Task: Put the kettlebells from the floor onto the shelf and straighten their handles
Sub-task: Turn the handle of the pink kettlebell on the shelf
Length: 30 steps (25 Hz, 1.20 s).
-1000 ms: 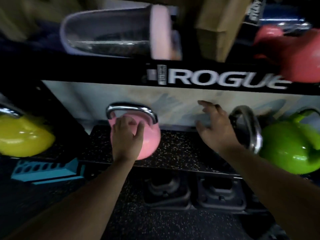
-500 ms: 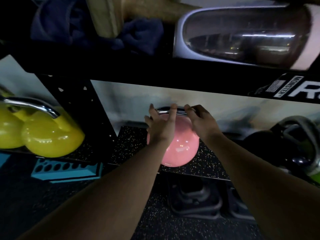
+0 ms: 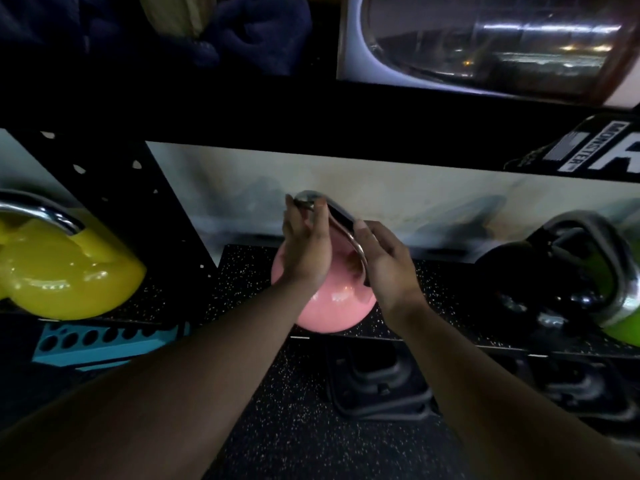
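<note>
A pink kettlebell (image 3: 334, 311) with a chrome handle (image 3: 346, 223) stands on the speckled black shelf (image 3: 443, 303), at its front edge. My left hand (image 3: 304, 247) grips the far end of the handle, fingers wrapped over it. The near end is held by my right hand (image 3: 388, 271). The handle now runs diagonally, from far left to near right. A yellow kettlebell (image 3: 65, 271) sits on the shelf to the left. On the right stand a black kettlebell (image 3: 540, 289) and a green one (image 3: 623, 327), partly cut off.
A black upright with holes (image 3: 114, 202) separates the yellow kettlebell's bay. An upper shelf beam (image 3: 311, 112) overhangs, carrying a clear bin (image 3: 485, 46) and dark cloth (image 3: 242, 32). Black dumbbells (image 3: 377, 379) lie under the shelf on speckled flooring. A blue block (image 3: 104, 341) sits low left.
My right hand came off the black kettlebell and joined the left on the pink kettlebell's handle. Both hands have turned the handle from crosswise to diagonal. My view shifted left.
</note>
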Each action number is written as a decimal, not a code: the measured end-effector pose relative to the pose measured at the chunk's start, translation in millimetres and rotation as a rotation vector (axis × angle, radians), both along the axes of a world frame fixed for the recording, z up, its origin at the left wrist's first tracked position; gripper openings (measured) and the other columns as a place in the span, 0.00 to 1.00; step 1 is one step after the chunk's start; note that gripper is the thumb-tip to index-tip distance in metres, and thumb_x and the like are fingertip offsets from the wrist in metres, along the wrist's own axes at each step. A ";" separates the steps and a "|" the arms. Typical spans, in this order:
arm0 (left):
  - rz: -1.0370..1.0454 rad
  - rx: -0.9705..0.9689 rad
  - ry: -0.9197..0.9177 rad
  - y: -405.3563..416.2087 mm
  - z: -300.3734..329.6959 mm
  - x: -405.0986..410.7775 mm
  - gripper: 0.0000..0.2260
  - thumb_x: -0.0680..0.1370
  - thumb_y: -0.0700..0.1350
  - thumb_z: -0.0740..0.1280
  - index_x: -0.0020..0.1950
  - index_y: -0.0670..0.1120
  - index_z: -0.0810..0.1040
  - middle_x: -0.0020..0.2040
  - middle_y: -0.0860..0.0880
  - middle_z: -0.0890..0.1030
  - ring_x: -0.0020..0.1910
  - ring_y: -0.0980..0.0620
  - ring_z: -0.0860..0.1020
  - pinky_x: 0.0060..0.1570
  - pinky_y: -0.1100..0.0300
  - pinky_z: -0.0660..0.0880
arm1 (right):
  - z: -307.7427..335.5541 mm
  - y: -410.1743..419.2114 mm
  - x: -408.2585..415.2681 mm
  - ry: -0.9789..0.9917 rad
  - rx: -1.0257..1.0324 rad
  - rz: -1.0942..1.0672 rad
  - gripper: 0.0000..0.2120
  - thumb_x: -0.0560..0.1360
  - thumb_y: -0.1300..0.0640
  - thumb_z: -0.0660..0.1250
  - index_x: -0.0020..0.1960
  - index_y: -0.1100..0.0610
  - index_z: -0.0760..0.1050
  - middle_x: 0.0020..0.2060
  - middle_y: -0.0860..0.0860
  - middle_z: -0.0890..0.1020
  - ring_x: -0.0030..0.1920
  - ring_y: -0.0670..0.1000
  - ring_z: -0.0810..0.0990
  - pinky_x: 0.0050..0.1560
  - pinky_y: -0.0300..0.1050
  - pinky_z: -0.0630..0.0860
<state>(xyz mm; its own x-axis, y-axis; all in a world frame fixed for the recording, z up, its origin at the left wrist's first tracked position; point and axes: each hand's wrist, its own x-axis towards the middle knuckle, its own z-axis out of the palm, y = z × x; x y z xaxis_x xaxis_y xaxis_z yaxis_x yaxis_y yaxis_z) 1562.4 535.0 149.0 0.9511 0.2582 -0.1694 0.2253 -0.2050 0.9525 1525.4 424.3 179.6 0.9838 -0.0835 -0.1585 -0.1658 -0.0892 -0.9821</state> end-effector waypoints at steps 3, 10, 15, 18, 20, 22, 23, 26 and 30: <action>-0.122 -0.037 0.001 14.0 -3.8 23.5 0.35 0.77 0.68 0.47 0.81 0.56 0.44 0.80 0.46 0.57 0.76 0.43 0.61 0.72 0.48 0.59 | -2.1 16.1 -9.1 0.053 0.126 -0.029 0.16 0.83 0.49 0.57 0.61 0.53 0.81 0.46 0.51 0.84 0.43 0.46 0.81 0.34 0.28 0.73; -0.257 -0.222 0.106 7.0 -20.1 44.5 0.50 0.61 0.84 0.54 0.73 0.53 0.68 0.68 0.42 0.77 0.66 0.45 0.77 0.70 0.43 0.69 | -16.5 25.1 -4.8 0.012 0.093 -0.041 0.19 0.84 0.45 0.50 0.71 0.43 0.71 0.62 0.45 0.81 0.60 0.40 0.79 0.56 0.36 0.77; -0.279 -0.173 0.106 21.4 -16.1 57.2 0.47 0.62 0.84 0.52 0.72 0.59 0.70 0.71 0.47 0.75 0.69 0.48 0.74 0.73 0.44 0.64 | -18.5 54.5 -4.8 0.012 0.141 -0.035 0.22 0.84 0.44 0.46 0.76 0.41 0.62 0.55 0.34 0.76 0.50 0.26 0.75 0.40 0.20 0.70; -0.293 -0.195 0.128 24.0 -17.4 59.7 0.45 0.65 0.81 0.55 0.72 0.54 0.72 0.71 0.41 0.74 0.70 0.44 0.73 0.73 0.42 0.63 | -18.4 57.9 -5.0 -0.023 0.143 -0.063 0.19 0.84 0.46 0.46 0.73 0.40 0.64 0.54 0.31 0.73 0.47 0.20 0.71 0.39 0.15 0.65; -0.273 -0.229 0.116 21.8 -16.8 57.8 0.42 0.67 0.80 0.56 0.71 0.55 0.72 0.71 0.43 0.74 0.70 0.46 0.73 0.73 0.44 0.64 | -19.1 56.2 -5.2 -0.023 0.174 -0.068 0.20 0.84 0.46 0.47 0.75 0.43 0.63 0.53 0.31 0.74 0.41 0.17 0.70 0.38 0.16 0.66; -0.249 -0.276 0.121 20.7 -18.7 58.9 0.41 0.67 0.79 0.58 0.71 0.55 0.73 0.70 0.42 0.75 0.69 0.45 0.74 0.72 0.43 0.65 | -20.2 55.9 -3.7 -0.018 0.182 -0.050 0.20 0.84 0.47 0.47 0.75 0.43 0.62 0.51 0.32 0.74 0.40 0.17 0.71 0.38 0.16 0.67; -0.236 -0.309 0.130 20.5 -21.6 60.9 0.42 0.66 0.79 0.60 0.70 0.52 0.73 0.70 0.39 0.75 0.69 0.42 0.74 0.72 0.41 0.66 | -21.8 55.9 -1.8 -0.011 0.178 -0.047 0.21 0.84 0.46 0.47 0.76 0.44 0.61 0.53 0.32 0.74 0.42 0.18 0.71 0.39 0.16 0.67; -0.241 -0.352 0.159 20.7 -24.1 65.4 0.47 0.63 0.80 0.62 0.71 0.49 0.72 0.71 0.35 0.71 0.70 0.37 0.72 0.71 0.38 0.66 | -24.0 55.2 0.6 0.019 0.180 -0.025 0.22 0.83 0.43 0.48 0.76 0.40 0.61 0.63 0.38 0.74 0.54 0.26 0.74 0.44 0.18 0.69; -0.291 -0.306 0.125 22.7 -20.6 59.5 0.43 0.69 0.78 0.57 0.70 0.45 0.70 0.71 0.34 0.70 0.70 0.35 0.71 0.71 0.36 0.65 | -27.0 55.2 -1.8 0.014 0.183 -0.029 0.21 0.84 0.43 0.48 0.76 0.41 0.62 0.56 0.36 0.77 0.47 0.24 0.77 0.41 0.22 0.73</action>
<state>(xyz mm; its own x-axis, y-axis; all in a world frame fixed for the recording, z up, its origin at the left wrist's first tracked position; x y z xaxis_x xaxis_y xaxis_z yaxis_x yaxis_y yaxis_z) 1621.9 557.7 128.4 0.9441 -0.0977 -0.3148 0.3172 0.0100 0.9483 1523.6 479.6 152.6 0.9791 -0.0801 -0.1870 -0.1793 0.0952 -0.9792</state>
